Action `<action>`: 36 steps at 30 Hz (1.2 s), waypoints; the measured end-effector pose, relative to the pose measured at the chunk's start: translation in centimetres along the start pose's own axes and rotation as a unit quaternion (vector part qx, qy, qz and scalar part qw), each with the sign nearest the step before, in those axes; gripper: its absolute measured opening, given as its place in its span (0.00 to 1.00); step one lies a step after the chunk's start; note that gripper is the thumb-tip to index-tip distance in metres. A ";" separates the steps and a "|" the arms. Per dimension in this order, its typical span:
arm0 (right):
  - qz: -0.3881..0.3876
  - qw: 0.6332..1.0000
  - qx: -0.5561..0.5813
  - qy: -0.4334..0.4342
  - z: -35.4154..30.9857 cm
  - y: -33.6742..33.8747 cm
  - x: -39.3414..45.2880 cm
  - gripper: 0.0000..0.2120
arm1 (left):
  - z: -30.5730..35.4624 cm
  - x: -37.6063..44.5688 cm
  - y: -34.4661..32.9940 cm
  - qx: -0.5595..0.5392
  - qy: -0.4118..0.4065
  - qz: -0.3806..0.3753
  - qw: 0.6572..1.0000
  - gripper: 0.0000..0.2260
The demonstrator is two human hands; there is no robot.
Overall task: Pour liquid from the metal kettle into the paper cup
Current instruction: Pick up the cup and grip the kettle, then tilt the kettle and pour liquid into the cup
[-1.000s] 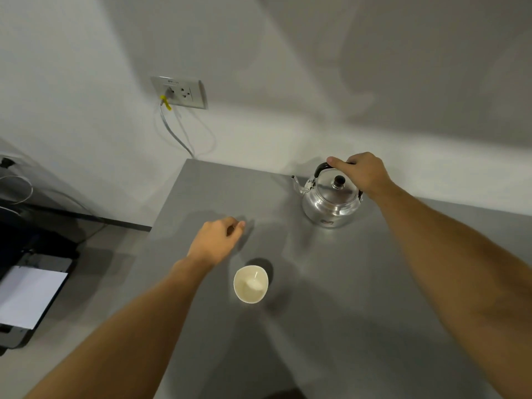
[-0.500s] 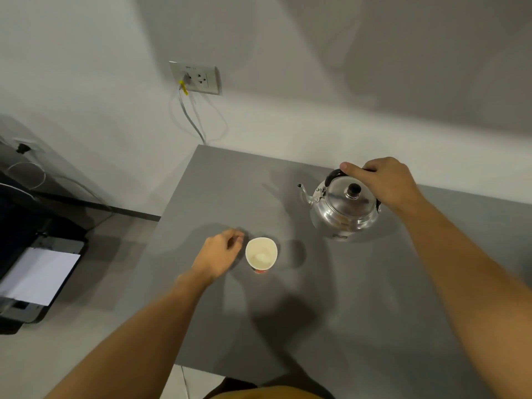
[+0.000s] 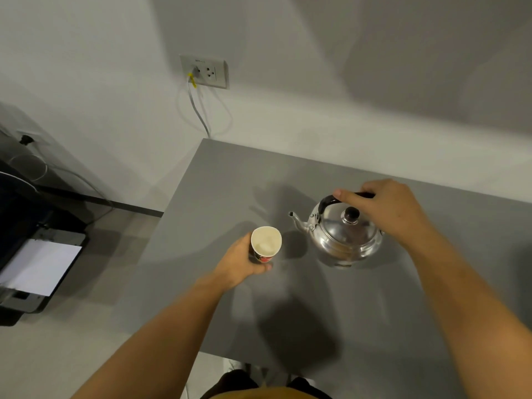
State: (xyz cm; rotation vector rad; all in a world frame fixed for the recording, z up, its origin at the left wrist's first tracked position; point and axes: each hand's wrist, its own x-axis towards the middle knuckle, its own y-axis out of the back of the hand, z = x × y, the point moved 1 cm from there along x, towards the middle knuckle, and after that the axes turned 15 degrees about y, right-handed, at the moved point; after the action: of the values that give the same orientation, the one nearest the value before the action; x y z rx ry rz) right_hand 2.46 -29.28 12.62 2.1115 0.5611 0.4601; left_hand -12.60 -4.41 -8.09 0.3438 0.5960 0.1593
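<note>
A shiny metal kettle [image 3: 342,237] with a black lid knob and black handle stands upright on the grey table [image 3: 230,180], spout pointing left. My right hand [image 3: 385,208] is closed over its handle from above. A paper cup [image 3: 265,243], white inside with a red and dark print outside, stands just left of the spout. My left hand [image 3: 239,262] wraps around the cup's side from the left. The cup's inside looks pale; whether it holds liquid is unclear.
The table's left edge runs close to my left forearm, and its near edge lies below the hands. A wall socket [image 3: 205,71] with a plugged cable is on the wall behind. A dark printer with white paper [image 3: 37,266] sits on the floor at left.
My left hand went from hovering beside the cup to gripping it. My right hand stays on the kettle handle. The view has shifted, so both objects sit lower and nearer each other.
</note>
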 end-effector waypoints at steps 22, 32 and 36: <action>-0.076 0.984 -0.156 0.049 -4.8 -3.6 -0.2 0.34 | 0.6 0.9 -1.8 -0.042 0.013 0.081 0.996 0.28; -0.098 0.970 -0.212 0.070 -7.1 -4.8 0.6 0.30 | 1.0 0.8 -1.9 -0.028 0.018 0.084 0.996 0.27; -0.098 0.967 -0.225 0.070 -7.5 -5.0 0.8 0.29 | 1.0 1.0 -1.9 -0.032 0.020 0.083 0.996 0.28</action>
State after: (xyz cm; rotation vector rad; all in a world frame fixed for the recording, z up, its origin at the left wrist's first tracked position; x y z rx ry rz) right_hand -1.82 -21.29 12.73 1.5831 0.6694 0.5666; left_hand -11.14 -6.23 -8.55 0.3275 0.6001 0.3447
